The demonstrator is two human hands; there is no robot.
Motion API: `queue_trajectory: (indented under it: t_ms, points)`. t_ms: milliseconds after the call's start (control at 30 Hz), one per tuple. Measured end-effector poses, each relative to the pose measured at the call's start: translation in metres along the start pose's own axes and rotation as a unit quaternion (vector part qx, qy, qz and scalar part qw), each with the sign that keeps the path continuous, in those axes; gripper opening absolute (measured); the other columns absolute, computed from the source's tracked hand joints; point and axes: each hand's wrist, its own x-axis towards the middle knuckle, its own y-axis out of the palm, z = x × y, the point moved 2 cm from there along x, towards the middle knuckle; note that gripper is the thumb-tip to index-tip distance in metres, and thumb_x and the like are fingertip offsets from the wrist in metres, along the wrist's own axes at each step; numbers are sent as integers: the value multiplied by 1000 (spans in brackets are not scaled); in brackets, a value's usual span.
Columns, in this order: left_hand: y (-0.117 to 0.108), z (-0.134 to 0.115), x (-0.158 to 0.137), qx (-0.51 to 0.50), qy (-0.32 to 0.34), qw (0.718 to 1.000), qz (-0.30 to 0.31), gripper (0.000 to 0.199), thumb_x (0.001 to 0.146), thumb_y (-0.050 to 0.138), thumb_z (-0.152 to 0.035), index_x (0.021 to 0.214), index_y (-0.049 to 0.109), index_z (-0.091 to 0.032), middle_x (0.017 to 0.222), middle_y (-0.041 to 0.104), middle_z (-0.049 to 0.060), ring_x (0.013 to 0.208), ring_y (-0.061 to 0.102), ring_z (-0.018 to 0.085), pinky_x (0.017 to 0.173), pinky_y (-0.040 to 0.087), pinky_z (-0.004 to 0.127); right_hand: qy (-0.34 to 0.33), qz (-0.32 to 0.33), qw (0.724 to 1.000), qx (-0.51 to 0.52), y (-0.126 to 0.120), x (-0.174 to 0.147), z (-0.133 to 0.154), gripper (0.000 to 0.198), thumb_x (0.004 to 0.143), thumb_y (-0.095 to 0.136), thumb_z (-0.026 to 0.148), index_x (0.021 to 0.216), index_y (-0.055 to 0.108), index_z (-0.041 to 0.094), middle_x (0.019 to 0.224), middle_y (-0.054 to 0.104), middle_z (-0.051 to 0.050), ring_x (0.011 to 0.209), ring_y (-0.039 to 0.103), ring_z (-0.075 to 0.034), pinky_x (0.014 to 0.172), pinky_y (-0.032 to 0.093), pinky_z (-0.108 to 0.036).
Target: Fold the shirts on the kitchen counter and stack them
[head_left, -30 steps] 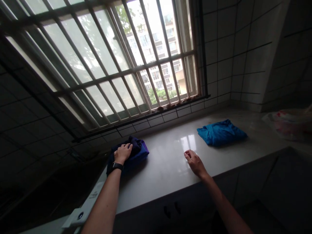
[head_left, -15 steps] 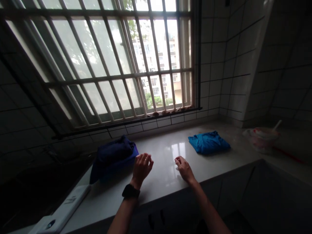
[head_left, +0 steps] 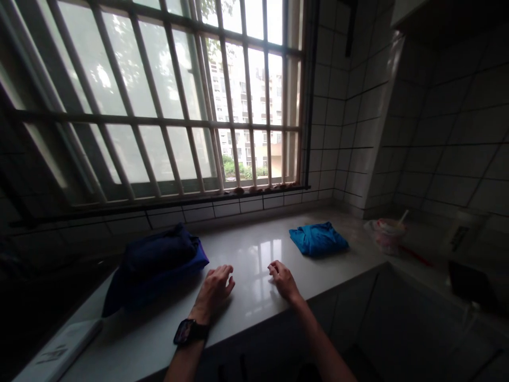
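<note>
My left hand (head_left: 216, 288), with a black watch (head_left: 190, 331) on its wrist, hovers over the pale countertop (head_left: 242, 292). Its fingers are bent, the thumb stands apart, and nothing shows in it. Just to its left lies a pile of dark navy and purple-blue fabric (head_left: 157, 254). My right hand (head_left: 283, 279) is low over the counter's middle, fingers loosely curled with gaps between them and no object visible. Beyond it, to the right, rests a folded bright blue cloth bundle (head_left: 318, 239). Neither hand touches the fabrics.
Behind the counter is a barred window (head_left: 170, 124) above white tiles. A bowl in plastic wrapping with a pale stick (head_left: 388, 233) stands at the right corner. A white box-like object (head_left: 66, 347) lies at the front left. Dark cabinets (head_left: 274, 339) run below the edge.
My view has turned rightward, so the counter's things appear further left. My left hand has lowered and its fingers have spread a little. My right hand stays loosely curled.
</note>
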Motion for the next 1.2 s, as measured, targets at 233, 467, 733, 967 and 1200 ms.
queue_trajectory:
  t_ms: [233, 467, 733, 967, 1200]
  points:
    - [0, 1, 0, -43, -40, 998, 32, 11, 85, 52, -15, 90, 59, -21, 81, 69, 4, 75, 67, 21, 79, 47, 34, -9, 4, 1000, -30, 1, -1, 0, 22, 96, 45, 34, 87, 61, 21, 86, 69, -5, 82, 63, -19, 76, 43, -27]
    - [0, 1, -1, -62, -55, 995, 50, 12, 85, 50, -17, 93, 59, -20, 81, 68, 5, 77, 67, 22, 81, 49, 35, -17, 14, 998, -52, 0, 0, 0, 23, 96, 45, 30, 86, 64, 21, 85, 70, -5, 82, 64, -18, 75, 43, -26]
    - [1, 4, -1, -87, -78, 992, 52, 11, 86, 51, -20, 94, 58, -21, 80, 68, 5, 77, 67, 22, 80, 50, 34, -25, 27, 995, -94, -1, -3, 4, 31, 98, 42, 27, 82, 68, 20, 93, 72, -7, 87, 66, -18, 80, 45, -25]
    - [-1, 4, -2, -98, -90, 990, 54, 11, 86, 51, -20, 94, 58, -22, 80, 67, 4, 77, 67, 21, 79, 49, 34, 17, 84, 975, -203, -12, 14, 20, 24, 97, 52, 29, 90, 73, 21, 95, 76, -4, 86, 70, -15, 77, 47, -20]
    - [-2, 4, -1, -111, -91, 988, 50, 10, 87, 50, -20, 94, 57, -21, 80, 67, 4, 75, 66, 20, 77, 48, 33, 119, -59, 939, -317, -119, 78, 12, 30, 92, 61, 28, 117, 67, 15, 101, 75, -18, 91, 72, -27, 80, 52, -35]
